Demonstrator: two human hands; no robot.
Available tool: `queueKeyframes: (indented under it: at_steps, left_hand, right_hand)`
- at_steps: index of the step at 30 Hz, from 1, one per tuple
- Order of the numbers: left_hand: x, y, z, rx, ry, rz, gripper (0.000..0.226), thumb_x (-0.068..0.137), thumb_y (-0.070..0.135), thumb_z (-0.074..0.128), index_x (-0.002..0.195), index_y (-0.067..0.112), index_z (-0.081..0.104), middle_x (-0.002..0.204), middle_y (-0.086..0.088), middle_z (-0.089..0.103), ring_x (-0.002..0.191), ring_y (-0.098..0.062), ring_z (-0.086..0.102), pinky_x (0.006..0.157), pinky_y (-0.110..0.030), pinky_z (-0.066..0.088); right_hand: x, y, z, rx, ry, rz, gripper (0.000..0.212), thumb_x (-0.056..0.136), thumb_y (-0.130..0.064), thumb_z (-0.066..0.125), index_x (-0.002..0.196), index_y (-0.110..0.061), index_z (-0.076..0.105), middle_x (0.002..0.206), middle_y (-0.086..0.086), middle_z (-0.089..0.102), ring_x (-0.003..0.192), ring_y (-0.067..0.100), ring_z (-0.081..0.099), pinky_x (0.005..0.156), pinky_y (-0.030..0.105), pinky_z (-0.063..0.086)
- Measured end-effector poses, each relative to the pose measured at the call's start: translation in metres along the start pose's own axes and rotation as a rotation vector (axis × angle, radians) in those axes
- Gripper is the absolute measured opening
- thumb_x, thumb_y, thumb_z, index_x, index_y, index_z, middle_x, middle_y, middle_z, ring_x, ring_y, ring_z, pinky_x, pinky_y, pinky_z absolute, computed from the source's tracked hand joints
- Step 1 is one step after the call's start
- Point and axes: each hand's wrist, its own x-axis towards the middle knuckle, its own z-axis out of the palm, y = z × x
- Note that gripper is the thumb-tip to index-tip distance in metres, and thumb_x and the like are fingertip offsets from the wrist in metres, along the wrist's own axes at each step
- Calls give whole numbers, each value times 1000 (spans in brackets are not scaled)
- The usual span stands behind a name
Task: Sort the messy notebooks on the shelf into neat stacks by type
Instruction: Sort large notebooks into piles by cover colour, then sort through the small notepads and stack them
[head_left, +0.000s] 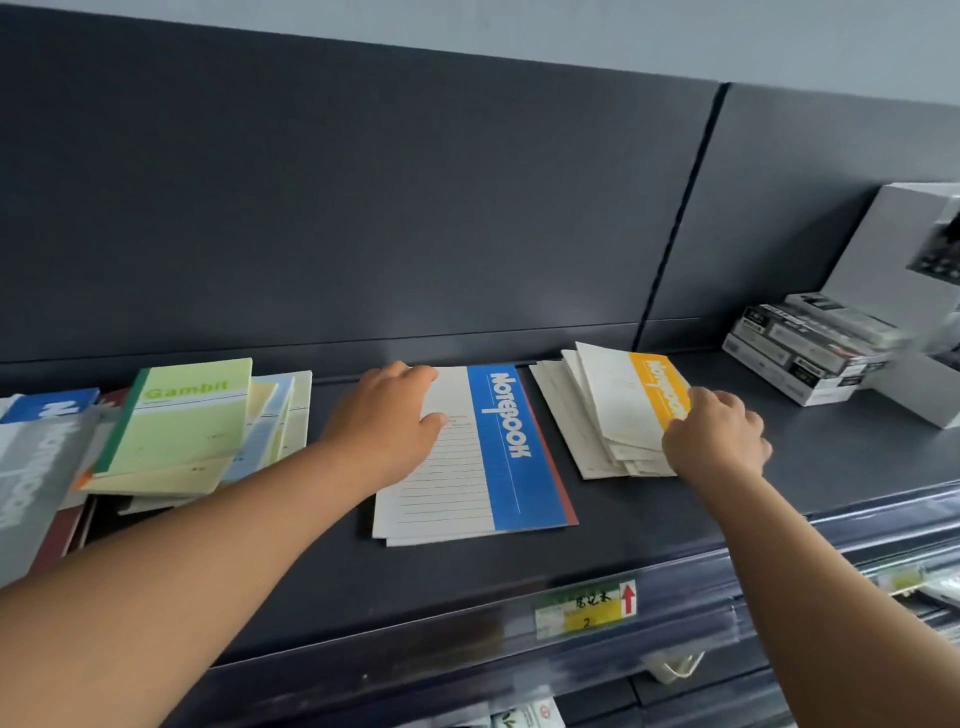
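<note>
Sorting roughly half done. Left hand (384, 421) spread flat on blue notebooks (514, 441); right hand (714, 441) pinching fanned yellow notebooks (623, 405). Mixed pile (176, 426) left unsorted.

Notebook stack (467, 457) left of fanned pile (602, 415)

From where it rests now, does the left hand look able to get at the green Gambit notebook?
Probably yes: the left hand lies flat on the blue-striped notebook, and the green Gambit notebook tops the neighbouring pile, uncovered, with bare shelf between.
</note>
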Motion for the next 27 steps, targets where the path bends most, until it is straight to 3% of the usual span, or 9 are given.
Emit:
queueKeyframes:
  at_steps: [10,27]
  left_hand:
    - [-22,-52,-30,187,112,-34,51,94,39,52,140,18,41,141,-1,44,131,-23,38,106,-34,32]
    - [-124,-213,-117,284,177,-355,58,95,42,49,145,18,35,147,-5,39,136,-24,34,110,-37,29]
  right_hand:
    - [-55,-106,26,-67,19,-600,49,99,-39,41,145,-22,35,155,2,29,145,25,19,117,42,16]
    - [-215,-284,53,32,-131,-1098,56,100,-45,40,149,-19,31,157,3,26,148,24,13,119,37,9]
